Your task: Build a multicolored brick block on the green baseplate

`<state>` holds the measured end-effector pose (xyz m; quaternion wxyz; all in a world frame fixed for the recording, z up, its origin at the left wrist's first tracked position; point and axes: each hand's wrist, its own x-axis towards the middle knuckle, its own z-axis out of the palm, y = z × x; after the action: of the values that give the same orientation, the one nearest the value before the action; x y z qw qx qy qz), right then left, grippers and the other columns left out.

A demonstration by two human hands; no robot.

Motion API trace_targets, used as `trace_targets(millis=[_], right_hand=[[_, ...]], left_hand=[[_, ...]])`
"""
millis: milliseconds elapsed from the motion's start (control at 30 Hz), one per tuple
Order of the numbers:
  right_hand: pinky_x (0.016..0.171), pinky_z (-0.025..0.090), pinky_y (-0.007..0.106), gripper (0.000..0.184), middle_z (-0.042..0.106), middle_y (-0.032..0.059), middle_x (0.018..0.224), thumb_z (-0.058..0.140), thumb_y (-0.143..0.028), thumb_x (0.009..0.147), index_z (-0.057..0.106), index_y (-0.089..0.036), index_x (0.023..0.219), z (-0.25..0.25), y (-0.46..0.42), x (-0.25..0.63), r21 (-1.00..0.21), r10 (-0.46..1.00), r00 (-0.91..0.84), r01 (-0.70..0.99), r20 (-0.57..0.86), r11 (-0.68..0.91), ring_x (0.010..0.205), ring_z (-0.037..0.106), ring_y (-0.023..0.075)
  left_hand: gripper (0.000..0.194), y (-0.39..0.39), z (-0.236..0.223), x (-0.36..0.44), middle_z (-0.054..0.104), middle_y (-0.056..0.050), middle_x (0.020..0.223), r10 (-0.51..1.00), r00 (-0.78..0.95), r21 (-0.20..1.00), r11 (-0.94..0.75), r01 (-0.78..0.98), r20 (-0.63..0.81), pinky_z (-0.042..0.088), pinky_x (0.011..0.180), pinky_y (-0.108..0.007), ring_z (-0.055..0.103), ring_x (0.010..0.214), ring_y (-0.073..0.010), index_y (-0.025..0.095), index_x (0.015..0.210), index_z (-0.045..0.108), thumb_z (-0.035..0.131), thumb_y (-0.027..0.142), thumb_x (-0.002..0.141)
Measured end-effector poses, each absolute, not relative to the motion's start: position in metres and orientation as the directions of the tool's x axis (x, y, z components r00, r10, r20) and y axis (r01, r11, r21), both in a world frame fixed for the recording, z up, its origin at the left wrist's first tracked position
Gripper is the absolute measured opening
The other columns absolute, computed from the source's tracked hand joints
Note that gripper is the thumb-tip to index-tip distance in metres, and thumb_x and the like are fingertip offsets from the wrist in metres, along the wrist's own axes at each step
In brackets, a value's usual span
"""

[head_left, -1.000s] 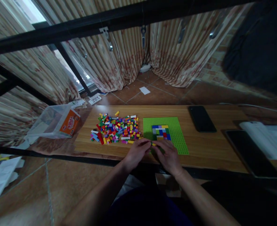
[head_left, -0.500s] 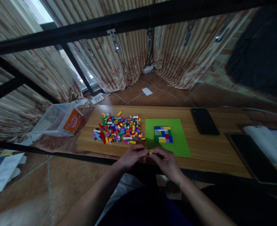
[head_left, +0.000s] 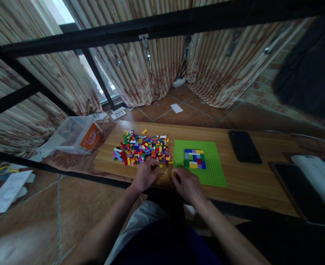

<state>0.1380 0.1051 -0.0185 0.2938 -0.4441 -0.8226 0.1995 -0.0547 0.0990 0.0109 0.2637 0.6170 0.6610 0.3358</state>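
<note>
My right hand (head_left: 186,183) is closed in a pinch on a small yellow toy brick (head_left: 172,174), just off the front left corner of the green baseplate (head_left: 217,176). At the front edge of the loose brick pile (head_left: 140,147) is my left hand (head_left: 146,173), its fingers curled together. Its fingertips are beside a yellow brick (head_left: 160,165) on the table; whether they hold anything is too small to make out. On the baseplate stands a roughly square build of coloured bricks (head_left: 195,159), in blue, white, yellow, green, red and purple.
Two dark phone-like devices, one (head_left: 244,146) behind and a larger one (head_left: 303,193) in front, lie on the wooden table (head_left: 162,129) to the right. A clear plastic box (head_left: 74,134) with an orange label stands left. A black metal bar (head_left: 162,27) crosses above.
My left hand has parted from the right and moved left to the pile. The right hand keeps the yellow brick, slightly left and up. The whole view has shifted a little.
</note>
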Motion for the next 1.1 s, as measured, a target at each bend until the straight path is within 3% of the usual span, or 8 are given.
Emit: trace_targets(millis=[133, 267, 467, 767, 900, 1100], right_hand=[[0.065, 0.045, 0.029, 0.011, 0.069, 0.0055, 0.085, 0.052, -0.021, 0.087, 0.063, -0.022, 0.090, -0.014, 0.118, 0.111, -0.561, 0.872, -0.404, 0.669, 0.277, 0.488, 0.076, 0.064, 0.0203], [0.067, 0.047, 0.029, 0.016, 0.070, 0.0065, 0.093, 0.051, -0.022, 0.088, 0.062, -0.020, 0.099, -0.012, 0.121, 0.102, -0.606, 0.899, -0.316, 0.664, 0.304, 0.438, 0.082, 0.066, 0.0206], [0.073, 0.049, 0.029, 0.022, 0.070, 0.0059, 0.091, 0.045, -0.026, 0.093, 0.066, -0.021, 0.093, -0.003, 0.122, 0.161, -0.623, 0.858, -0.290, 0.594, 0.425, 0.509, 0.080, 0.066, 0.0173], [0.067, 0.051, 0.032, 0.027, 0.073, 0.0077, 0.082, 0.059, -0.043, 0.083, 0.069, -0.018, 0.085, 0.003, 0.141, 0.234, -0.857, 0.941, 0.219, 0.500, 0.260, 0.120, 0.073, 0.067, 0.0203], [0.069, 0.051, 0.032, 0.028, 0.073, 0.0070, 0.083, 0.058, -0.043, 0.084, 0.069, -0.018, 0.087, 0.006, 0.139, 0.227, -0.877, 0.938, 0.203, 0.451, 0.281, 0.165, 0.074, 0.066, 0.0194], [0.068, 0.051, 0.029, 0.023, 0.071, 0.0044, 0.082, 0.057, -0.039, 0.087, 0.070, -0.019, 0.088, 0.009, 0.135, 0.220, -0.802, 0.910, 0.095, 0.516, 0.404, 0.303, 0.068, 0.064, 0.0160]], left_hand=[[0.010, 0.097, 0.012, -0.057, 0.065, 0.001, 0.075, 0.993, -0.097, 0.771, 0.005, 0.637, 0.074, 0.046, 0.069, -0.024, 0.060, 0.071, -0.0121, 0.017, 0.077, 0.062, 0.056, 0.010, 0.076], [0.011, 0.097, 0.015, -0.055, 0.065, 0.000, 0.076, 0.993, -0.082, 0.808, -0.020, 0.588, 0.085, 0.048, 0.071, -0.024, 0.061, 0.072, -0.0126, 0.017, 0.079, 0.061, 0.055, 0.008, 0.076], [0.017, 0.109, 0.016, -0.019, 0.068, -0.001, 0.082, 0.988, 0.057, 0.810, -0.151, 0.567, 0.144, 0.049, 0.072, -0.023, 0.063, 0.076, -0.0130, 0.017, 0.085, 0.065, 0.053, 0.008, 0.079], [0.019, 0.155, 0.004, 0.034, 0.069, -0.001, 0.090, 0.958, 0.216, 0.635, -0.286, 0.718, 0.188, 0.050, 0.079, -0.025, 0.064, 0.081, -0.0133, 0.021, 0.092, 0.069, 0.053, 0.013, 0.084], [0.019, 0.161, 0.003, 0.036, 0.068, 0.000, 0.093, 0.950, 0.252, 0.576, -0.311, 0.756, 0.183, 0.050, 0.083, -0.025, 0.063, 0.087, -0.0138, 0.023, 0.092, 0.069, 0.052, 0.016, 0.088], [0.017, 0.161, -0.002, 0.036, 0.069, -0.002, 0.095, 0.925, 0.312, 0.562, -0.380, 0.735, 0.216, 0.049, 0.088, -0.028, 0.062, 0.092, -0.0151, 0.022, 0.091, 0.070, 0.055, 0.015, 0.087]])
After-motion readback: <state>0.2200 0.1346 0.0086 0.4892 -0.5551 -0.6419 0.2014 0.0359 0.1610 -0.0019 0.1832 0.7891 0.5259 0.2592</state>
